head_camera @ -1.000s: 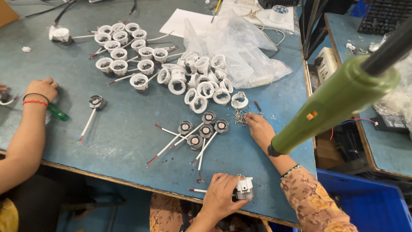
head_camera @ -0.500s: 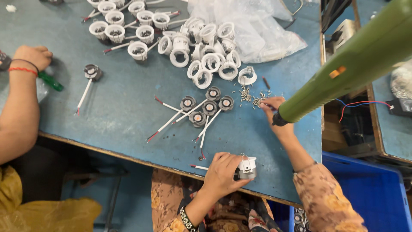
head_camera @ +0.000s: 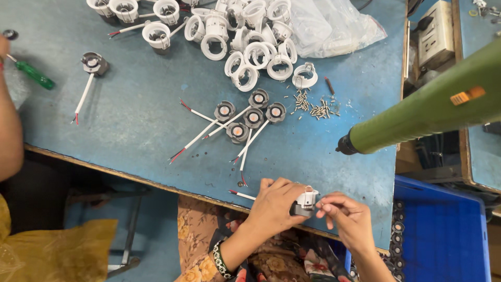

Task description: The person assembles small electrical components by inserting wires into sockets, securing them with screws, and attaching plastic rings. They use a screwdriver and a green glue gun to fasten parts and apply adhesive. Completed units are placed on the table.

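- The left hand (head_camera: 274,204) gripped a small lamp fitting (head_camera: 305,201) at the near edge of the blue bench (head_camera: 135,130), fingers wrapped round its dark base.
- The fitting had a white plastic upper part with a small metal clip on top; a white wire (head_camera: 242,195) with a red tip ran from under that hand out to the left.
- The right hand (head_camera: 347,216) met the fitting from the right, its fingertips pinched together at the white part; whatever they pinched was too small to make out.
- A cluster of five round dark modules (head_camera: 249,116) with white leads lay further off on the bench, with loose screws (head_camera: 315,107) to their right.
- White ring housings (head_camera: 250,52) were heaped at the far side beside a clear plastic bag (head_camera: 334,26).
- A green powered screwdriver (head_camera: 428,109) hung over the right edge.
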